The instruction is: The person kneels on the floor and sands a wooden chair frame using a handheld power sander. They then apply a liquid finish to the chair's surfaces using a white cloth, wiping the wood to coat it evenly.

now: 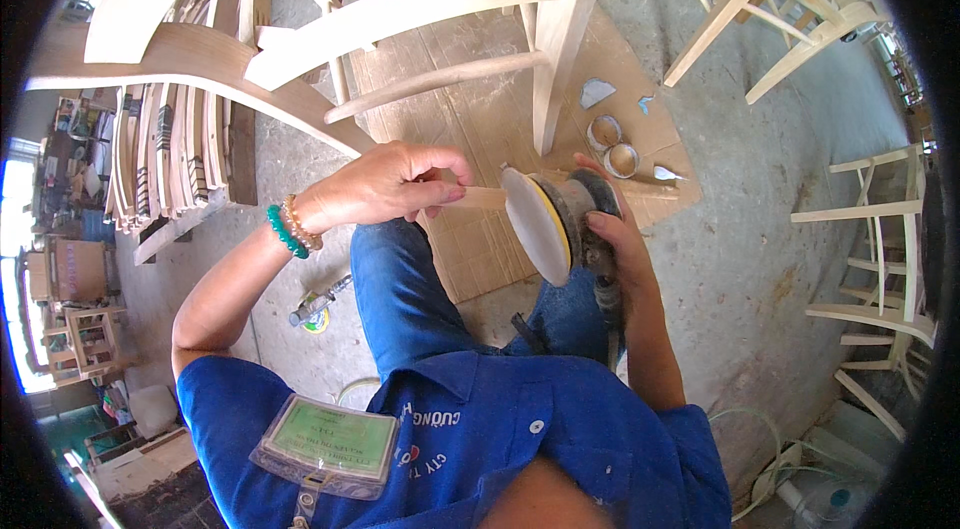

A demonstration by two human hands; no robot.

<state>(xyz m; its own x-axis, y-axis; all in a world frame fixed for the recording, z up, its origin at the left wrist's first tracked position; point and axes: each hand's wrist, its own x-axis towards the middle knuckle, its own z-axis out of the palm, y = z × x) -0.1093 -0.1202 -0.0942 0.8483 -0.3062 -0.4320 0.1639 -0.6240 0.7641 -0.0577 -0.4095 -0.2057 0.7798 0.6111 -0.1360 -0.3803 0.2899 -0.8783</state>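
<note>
The left hand point(385, 184) pinches a small wooden strip point(483, 197), its end against the sander point(560, 219) disc's edge; the right hand point(610, 239) grips the sander. Beyond: cardboard point(480, 119), chair frames point(420, 19); open concrete floor point(760, 229) lies to the right.

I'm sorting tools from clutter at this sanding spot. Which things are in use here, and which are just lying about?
In use:
left hand holding a small wooden piece
right hand gripping the disc sander

Lying about:
two round tins on cardboard
unfinished chair
second tool on the floor
</note>
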